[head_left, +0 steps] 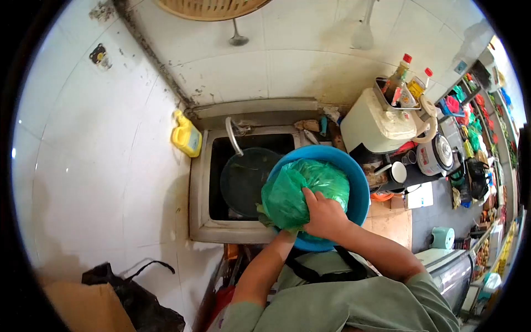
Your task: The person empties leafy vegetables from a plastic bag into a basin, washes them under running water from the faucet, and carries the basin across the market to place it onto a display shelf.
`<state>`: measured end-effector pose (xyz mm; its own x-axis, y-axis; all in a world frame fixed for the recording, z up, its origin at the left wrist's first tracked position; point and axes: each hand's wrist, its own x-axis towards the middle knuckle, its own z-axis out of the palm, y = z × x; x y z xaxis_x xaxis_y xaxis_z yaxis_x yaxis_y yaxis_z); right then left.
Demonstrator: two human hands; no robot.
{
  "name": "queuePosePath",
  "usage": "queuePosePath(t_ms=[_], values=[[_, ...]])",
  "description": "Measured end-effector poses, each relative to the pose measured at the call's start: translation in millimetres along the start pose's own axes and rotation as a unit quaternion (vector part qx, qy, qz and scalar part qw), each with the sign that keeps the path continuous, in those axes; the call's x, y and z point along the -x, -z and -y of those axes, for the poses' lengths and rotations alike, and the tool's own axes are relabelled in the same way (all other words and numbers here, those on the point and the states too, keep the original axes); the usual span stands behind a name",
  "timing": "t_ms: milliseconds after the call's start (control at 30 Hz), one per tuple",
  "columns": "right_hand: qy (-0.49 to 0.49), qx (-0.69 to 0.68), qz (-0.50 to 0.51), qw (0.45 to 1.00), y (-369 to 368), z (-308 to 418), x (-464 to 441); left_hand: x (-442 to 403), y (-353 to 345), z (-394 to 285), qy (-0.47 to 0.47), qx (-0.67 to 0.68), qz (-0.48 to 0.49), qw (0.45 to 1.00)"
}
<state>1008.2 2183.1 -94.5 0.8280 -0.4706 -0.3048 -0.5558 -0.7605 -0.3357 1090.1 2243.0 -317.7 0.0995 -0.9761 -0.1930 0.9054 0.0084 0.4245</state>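
Green bag (296,185): centre of the frame, bulging in and over the left rim of the blue basin (360,191), right of the sink's faucet (233,137).
Right hand (322,214): fingers slightly parted, bent over the bag; whether they pinch it cannot be told.
Left hand (287,236): mostly hidden at the bag's lower edge; finger state cannot be told.
Plastic: thin, crinkled, probably slippery, easily torn.
Bulk: likely soft, moderately heavy.
Hold: best a palm beneath, fingers on gathered plastic.

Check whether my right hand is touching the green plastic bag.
Touching. The head view shows the right hand on the green plastic bag, its fingers lying directly against the crinkled plastic.
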Motion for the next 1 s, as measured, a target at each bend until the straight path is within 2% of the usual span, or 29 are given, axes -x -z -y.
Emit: queuePosePath(t_ms=[333,467,500,533,567,600,667,700,767,833,900,1000], values=[[-0.063,-0.103,-0.050,0.991,14.7,-3.1,49.3,17.1,6.1,18.1,0.059,-0.055,-0.020,0.997],[-0.020,-0.119,-0.053,0.991,20.8,10.6,63.0,30.9,10.1,15.3,0.090,-0.131,-0.036,0.987],[-0.011,-0.109,-0.028,0.994,25.8,16.7,64.9,36.3,9.9,10.7,0.105,-0.174,-0.043,0.978],[-0.003,-0.100,-0.002,0.995,27.4,20.7,66.5,43.9,8.2,5.2,0.125,-0.229,-0.046,0.964],[0.040,-0.081,-0.042,0.995,22.9,23.4,69.7,48.4,7.1,0.1,0.145,-0.272,-0.044,0.950],[0.037,-0.083,-0.044,0.995,22.9,27.2,70.8,58.8,3.3,-5.8,0.147,-0.337,-0.045,0.929],[0.090,0.006,-0.057,0.994,24.3,38.2,71.7,72.0,-5.4,-11.9,0.132,-0.454,-0.043,0.880],[0.103,0.065,-0.097,0.988,17.8,42.4,70.2,71.3,-11.2,-15.5,0.098,-0.506,-0.037,0.856],[0.088,0.095,-0.116,0.985,7.4,44.7,61.4,52.4,-22.9,-20.6,0.033,-0.596,-0.004,0.802],[0.074,0.123,-0.136,0.980,-8.9,41.6,47.2,19.7,-31.0,-22.8,0.016,-0.661,0.050,0.749],[0.008,0.167,-0.130,0.977,-29.2,26.8,23.9,-7.1,-32.4,-22.1,0.047,-0.699,0.098,0.707],[0.013,0.146,-0.146,0.978,-45.4,-0.1,3.3,-25.2,-27.2,-15.1,0.112,-0.722,0.140,0.668]])
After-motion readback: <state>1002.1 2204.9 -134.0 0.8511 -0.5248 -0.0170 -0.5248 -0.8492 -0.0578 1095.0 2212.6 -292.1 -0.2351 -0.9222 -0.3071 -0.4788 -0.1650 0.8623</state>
